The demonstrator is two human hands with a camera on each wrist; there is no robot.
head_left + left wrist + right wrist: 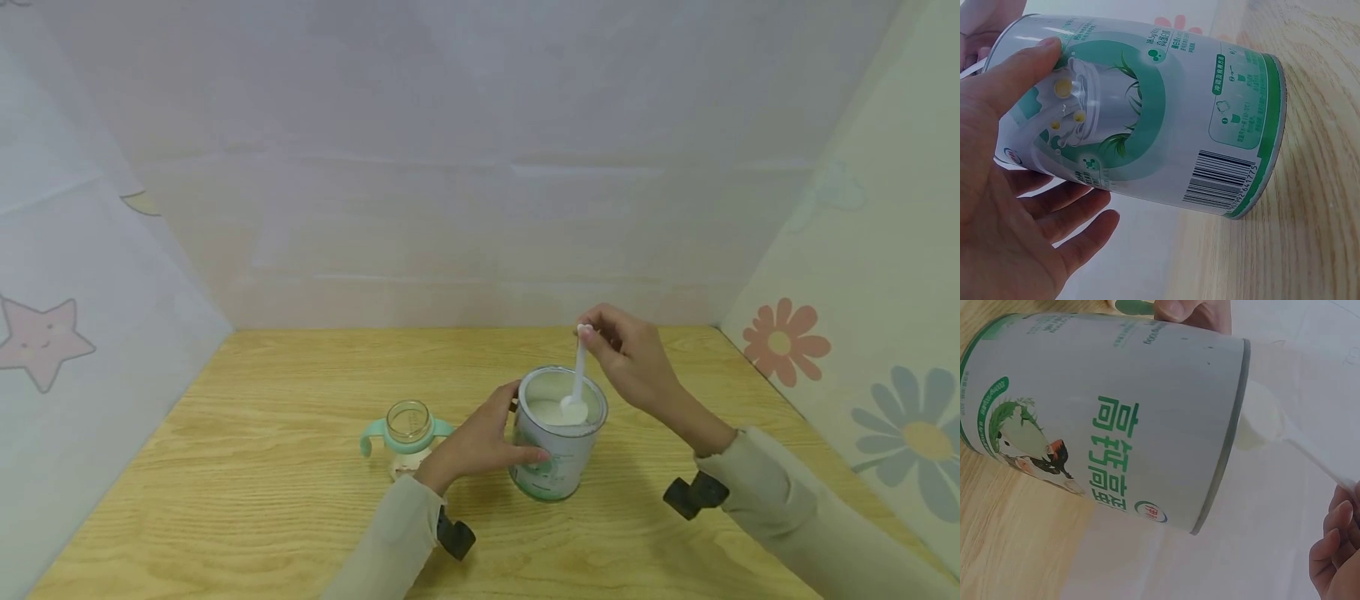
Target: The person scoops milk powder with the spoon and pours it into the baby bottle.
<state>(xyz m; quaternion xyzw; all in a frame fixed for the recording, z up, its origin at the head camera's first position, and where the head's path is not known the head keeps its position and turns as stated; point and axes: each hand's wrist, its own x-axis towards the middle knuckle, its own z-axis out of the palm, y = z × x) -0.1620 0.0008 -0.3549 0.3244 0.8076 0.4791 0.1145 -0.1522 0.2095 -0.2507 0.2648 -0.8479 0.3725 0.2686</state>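
Observation:
A milk powder can [558, 467], white and green, stands open-topped on the wooden table with pale powder inside. My left hand [483, 437] grips its left side, thumb across the front; in the left wrist view the fingers [1079, 219] reach around behind. Between thumb and fingers, my right hand [630, 354] pinches the handle end of a white scoop [580, 371]. The scoop's bowl is at the can's mouth, and powder [1260, 415] heaps in it beyond the rim in the right wrist view. Left of the can is a baby bottle [408, 429] without a lid, partly behind my left forearm.
Pale green handles [372, 433] stick out from the bottle's sides. The wooden table [262, 467] is bounded by a pale cloth backdrop [480, 250] behind and printed panels at both sides. A dark wrist camera [455, 535] sits under each sleeve.

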